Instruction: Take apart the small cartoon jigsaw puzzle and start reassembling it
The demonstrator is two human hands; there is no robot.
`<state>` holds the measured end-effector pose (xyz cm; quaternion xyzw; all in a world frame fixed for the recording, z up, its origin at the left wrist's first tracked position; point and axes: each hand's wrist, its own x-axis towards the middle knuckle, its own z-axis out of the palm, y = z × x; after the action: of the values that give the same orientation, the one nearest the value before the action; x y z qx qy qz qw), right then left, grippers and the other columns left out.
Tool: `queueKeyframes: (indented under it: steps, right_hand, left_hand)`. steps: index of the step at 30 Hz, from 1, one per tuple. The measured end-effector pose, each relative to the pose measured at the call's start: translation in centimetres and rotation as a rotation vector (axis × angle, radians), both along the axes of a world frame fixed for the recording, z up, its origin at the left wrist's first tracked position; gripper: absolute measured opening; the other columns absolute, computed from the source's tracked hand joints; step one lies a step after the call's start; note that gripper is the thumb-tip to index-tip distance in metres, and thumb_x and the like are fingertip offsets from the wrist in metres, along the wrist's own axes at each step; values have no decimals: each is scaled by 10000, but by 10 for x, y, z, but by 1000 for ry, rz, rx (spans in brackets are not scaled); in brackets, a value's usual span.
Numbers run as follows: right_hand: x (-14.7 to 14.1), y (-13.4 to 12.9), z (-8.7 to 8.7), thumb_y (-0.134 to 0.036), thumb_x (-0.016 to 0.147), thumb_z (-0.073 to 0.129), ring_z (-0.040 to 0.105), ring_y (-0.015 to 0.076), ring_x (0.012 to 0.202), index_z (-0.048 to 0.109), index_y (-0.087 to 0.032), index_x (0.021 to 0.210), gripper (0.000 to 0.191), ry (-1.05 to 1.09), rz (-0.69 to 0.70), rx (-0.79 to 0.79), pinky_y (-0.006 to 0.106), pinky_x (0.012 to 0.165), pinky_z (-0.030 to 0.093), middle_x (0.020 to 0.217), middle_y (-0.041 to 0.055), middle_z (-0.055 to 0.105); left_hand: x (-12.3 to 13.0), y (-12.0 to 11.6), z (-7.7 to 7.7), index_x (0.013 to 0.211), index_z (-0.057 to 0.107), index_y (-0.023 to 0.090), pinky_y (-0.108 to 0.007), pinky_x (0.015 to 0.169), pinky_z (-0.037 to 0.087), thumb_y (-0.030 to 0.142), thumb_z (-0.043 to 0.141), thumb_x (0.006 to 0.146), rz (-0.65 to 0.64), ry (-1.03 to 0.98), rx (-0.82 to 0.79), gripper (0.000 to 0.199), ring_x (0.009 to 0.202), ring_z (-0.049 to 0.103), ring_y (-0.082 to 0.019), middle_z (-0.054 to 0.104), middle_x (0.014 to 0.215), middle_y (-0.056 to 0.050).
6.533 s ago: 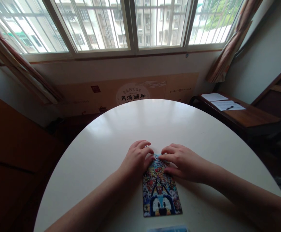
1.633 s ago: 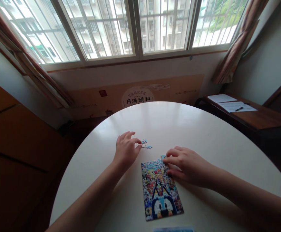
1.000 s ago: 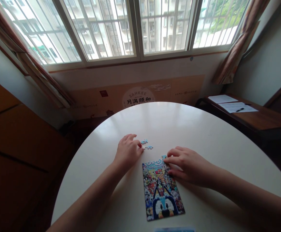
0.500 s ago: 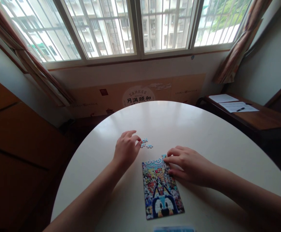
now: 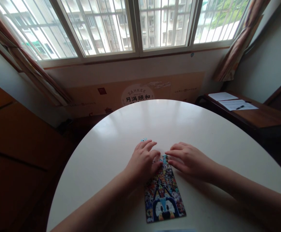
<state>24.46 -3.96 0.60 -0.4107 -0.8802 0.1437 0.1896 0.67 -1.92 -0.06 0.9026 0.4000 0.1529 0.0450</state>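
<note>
Papers (image 5: 237, 105) on brown side table (image 5: 271, 116)

The head camera is mounted on the person's head and faces forward and down across the round white table (image 5: 101, 154). The left hand (image 5: 142, 161) and right hand (image 5: 191, 161) occupy the lower middle of the view, at close range; the forearms enter from the lower corners. The jigsaw puzzle (image 5: 164, 199) lies in the near foreground, seen obliquely from above. The lower border crops the table's near side. The wide field extends to the barred window (image 5: 136, 29) ahead, the cabinet (image 5: 14, 135) at left and the wooden desk (image 5: 271, 116) at right.
</note>
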Motion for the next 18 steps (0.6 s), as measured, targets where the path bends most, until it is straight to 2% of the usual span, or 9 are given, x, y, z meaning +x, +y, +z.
queueKeyframes:
  steps: [4, 9, 14, 18]
  right_hand:
    - [-8, 2, -10, -300, 946, 614, 604, 264, 955, 728, -226, 1142, 238, -6, -38, 40, 453, 873, 471, 1037, 99, 698]
    - [-10, 2, -17, -282, 896, 676, 583, 276, 1000, 724, -241, 1111, 224, -3, -81, 26, 460, 913, 442, 1060, 89, 680]
    - [-10, 4, -15, -267, 885, 675, 582, 280, 1025, 704, -231, 1100, 220, -11, -74, -9, 468, 927, 435, 1099, 90, 671]
    - [-10, 4, -11, -264, 877, 685, 583, 283, 1040, 698, -226, 1081, 209, -15, -76, -42, 463, 923, 445, 1107, 99, 668]
  left_hand:
    - [3, -3, 2, 929, 693, 221, -537, 1129, 373, 285, 733, 849, 19, -50, -14, 110, 1288, 520, -303, 631, 1333, -86]
    - [8, -5, 10, 777, 625, 196, -457, 957, 467, 296, 763, 817, 33, -12, -19, 175, 1013, 589, -269, 684, 1005, -64]
    - [11, -6, 11, 719, 610, 192, -398, 820, 488, 332, 698, 860, 37, 105, 9, 217, 865, 590, -243, 662, 837, -62]
    - [12, -9, 10, 696, 626, 193, -316, 675, 484, 347, 603, 904, 52, 140, -30, 260, 709, 593, -189, 626, 723, -38]
